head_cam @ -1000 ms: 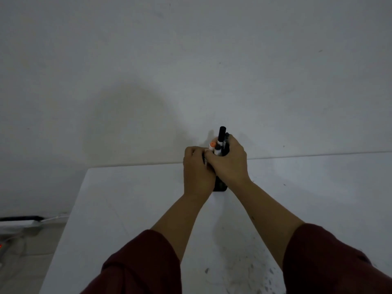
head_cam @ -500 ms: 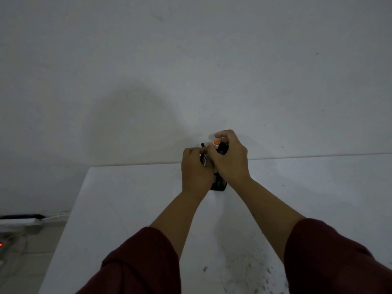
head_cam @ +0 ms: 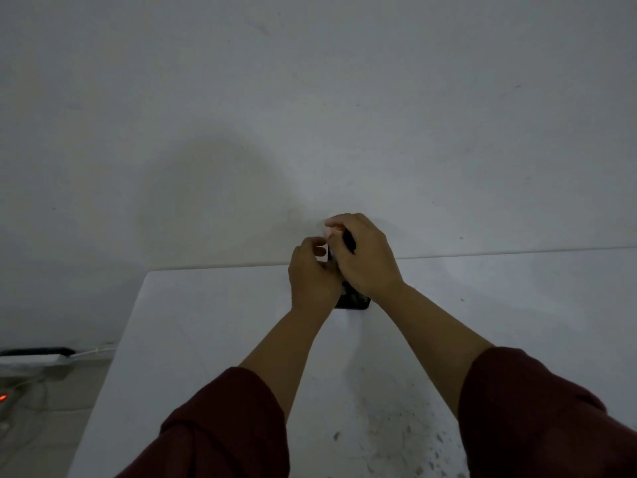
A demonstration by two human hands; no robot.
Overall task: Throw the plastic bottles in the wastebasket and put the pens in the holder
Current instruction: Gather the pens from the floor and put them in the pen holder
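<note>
Head view, looking down over both arms: the right hand (head_cam: pixel 365 257) is curled tight around a bunch of pens (head_cam: pixel 349 241), its fingers bent over their tops, so only a black barrel and a bit of orange cap peek out between thumb and knuckles. The left hand (head_cam: pixel 312 277) sits just beside it, touching, its fingers wrapped round the near side of the black holder (head_cam: pixel 355 300) and pinching something pale near the pens; what that pale bit is I cannot tell. The pens stand roughly upright above the holder, and whether their lower ends sit inside it is hidden by the hands. The holder's base shows under the two wrists, resting on the white table (head_cam: pixel 206 322) near its far edge, close to the grey wall (head_cam: pixel 310 98). Dark red sleeves (head_cam: pixel 224 426) cover both forearms. Dark specks mark the tabletop near the right sleeve. Off the table's left edge, a cable (head_cam: pixel 38 350) lies on the floor.
</note>
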